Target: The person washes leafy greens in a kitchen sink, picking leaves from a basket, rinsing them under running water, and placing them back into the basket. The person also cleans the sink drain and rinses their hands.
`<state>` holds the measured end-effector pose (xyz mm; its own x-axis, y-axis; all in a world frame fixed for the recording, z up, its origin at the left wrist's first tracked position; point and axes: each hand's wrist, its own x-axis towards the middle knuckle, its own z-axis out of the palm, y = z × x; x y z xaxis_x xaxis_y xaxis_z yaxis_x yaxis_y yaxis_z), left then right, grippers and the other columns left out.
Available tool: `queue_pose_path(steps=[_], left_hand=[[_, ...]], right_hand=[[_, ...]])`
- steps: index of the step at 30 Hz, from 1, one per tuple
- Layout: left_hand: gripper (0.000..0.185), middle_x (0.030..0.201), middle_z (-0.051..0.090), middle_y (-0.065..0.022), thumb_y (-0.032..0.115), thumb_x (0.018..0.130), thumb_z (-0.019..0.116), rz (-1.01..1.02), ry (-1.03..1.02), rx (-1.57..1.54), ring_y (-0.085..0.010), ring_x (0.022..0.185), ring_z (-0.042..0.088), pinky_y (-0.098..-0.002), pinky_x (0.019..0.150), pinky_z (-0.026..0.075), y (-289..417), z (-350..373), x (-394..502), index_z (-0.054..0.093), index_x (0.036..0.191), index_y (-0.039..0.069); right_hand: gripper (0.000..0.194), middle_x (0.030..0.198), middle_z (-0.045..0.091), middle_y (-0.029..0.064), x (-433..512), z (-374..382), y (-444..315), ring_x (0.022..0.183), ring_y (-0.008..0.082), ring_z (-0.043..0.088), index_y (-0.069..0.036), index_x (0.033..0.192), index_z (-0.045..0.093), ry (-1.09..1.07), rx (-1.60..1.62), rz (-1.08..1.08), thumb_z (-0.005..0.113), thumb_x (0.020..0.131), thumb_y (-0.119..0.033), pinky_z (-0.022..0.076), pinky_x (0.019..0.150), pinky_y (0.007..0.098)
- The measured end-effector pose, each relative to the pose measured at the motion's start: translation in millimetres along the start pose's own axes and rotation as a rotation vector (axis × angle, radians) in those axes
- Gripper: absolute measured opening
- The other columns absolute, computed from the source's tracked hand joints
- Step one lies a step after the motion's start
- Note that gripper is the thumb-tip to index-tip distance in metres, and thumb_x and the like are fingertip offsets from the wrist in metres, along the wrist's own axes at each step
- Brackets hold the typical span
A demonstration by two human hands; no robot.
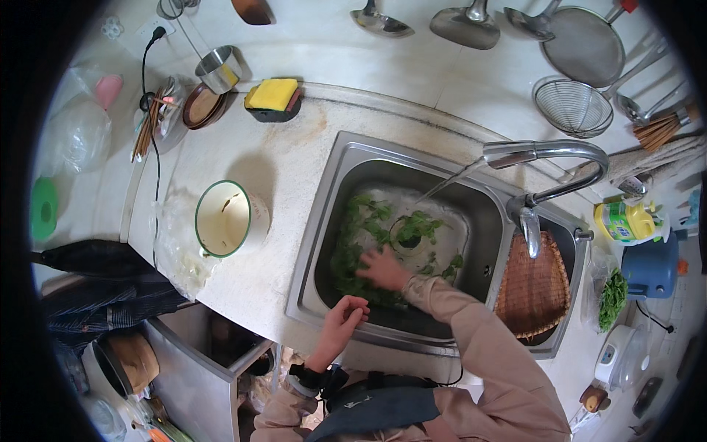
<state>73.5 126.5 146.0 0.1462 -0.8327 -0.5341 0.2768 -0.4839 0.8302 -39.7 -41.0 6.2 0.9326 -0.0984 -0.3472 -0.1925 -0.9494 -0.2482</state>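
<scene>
My right hand (385, 269) reaches over the left basin of the stainless steel sink (309, 265), fingers spread at the edge of the leafy greens (353, 279). No leaves show gripped in it. Over the sink's front rim, my left hand (345, 326) has its fingers loosely curled together, with nothing visible in them. Water runs from the chrome faucet (544, 152) into this basin. Some greens lie around the drain (410, 243), others along the basin's left side. A woven bamboo basket (533, 282) sits tilted in the smaller right basin.
Left of the sink stands a white enamel mug (223, 219) with a green rim. A yellow sponge (274, 94) rests by the wall. Ladles and strainers (574, 108) hang behind the faucet. Bagged greens (612, 298) lie at right. An open drawer (221, 337) is below left.
</scene>
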Motion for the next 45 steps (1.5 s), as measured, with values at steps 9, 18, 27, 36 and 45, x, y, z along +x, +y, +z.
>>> queue_pose_path(steps=[9,18,27,36,45], left_hand=[[0.016,0.096,0.063,-0.0039,0.005,0.097,0.05,-0.006,0.003,0.017,-0.0109,0.086,0.061,-0.0245,0.075,0.049,2.9,2.5,4.4,0.056,0.11,0.003],[0.021,0.111,0.059,-0.009,0.002,0.082,0.061,0.599,0.068,1.039,-0.029,0.109,0.054,-0.0408,0.093,0.044,20.3,-17.2,25.5,0.06,0.103,0.005],[0.066,0.155,0.022,-0.0169,0.025,0.071,0.078,0.569,0.111,1.469,-0.0369,0.143,0.02,-0.0562,0.112,0.02,60.1,-55.6,46.7,0.053,0.13,0.013],[0.059,0.155,0.019,-0.0189,0.028,0.066,0.081,0.599,-0.013,1.46,-0.0394,0.143,0.018,-0.0539,0.113,0.021,63.1,-68.0,51.7,0.062,0.12,0.012],[0.039,0.155,0.022,-0.0174,0.02,0.073,0.073,0.646,-0.015,1.384,-0.0374,0.143,0.019,-0.0514,0.115,0.021,56.7,-79.1,56.3,0.066,0.109,0.007]], right_hand=[[0.055,0.126,0.046,0.014,-24.9,-2.1,34.1,0.12,0.0367,0.04,-0.019,0.12,0.059,0.166,0.077,0.183,0.073,0.075,-0.046,0.0402,0.09,0.0558],[0.054,0.131,0.042,0.023,-16.9,-13.6,64.9,0.121,0.0493,0.04,-0.011,0.124,0.057,0.187,0.65,0.411,0.073,0.074,-0.017,0.0432,0.093,0.0549],[0.067,0.149,0.026,0.0234,-25.4,-4.6,46.6,0.136,0.043,0.026,-0.018,0.132,0.051,0.121,0.149,0.217,0.077,0.073,-0.033,0.039,0.092,0.0622],[0.055,0.132,0.039,0.0245,-1.5,-11.1,70.6,0.115,0.0428,0.046,-0.013,0.126,0.056,0.112,0.539,0.259,0.071,0.073,-0.022,0.0442,0.091,0.05],[0.075,0.127,0.044,0.018,8.2,-6.7,47.7,0.12,0.0375,0.042,-0.018,0.135,0.049,0.083,0.274,0.059,0.077,0.067,-0.03,0.0366,0.095,0.0585]])
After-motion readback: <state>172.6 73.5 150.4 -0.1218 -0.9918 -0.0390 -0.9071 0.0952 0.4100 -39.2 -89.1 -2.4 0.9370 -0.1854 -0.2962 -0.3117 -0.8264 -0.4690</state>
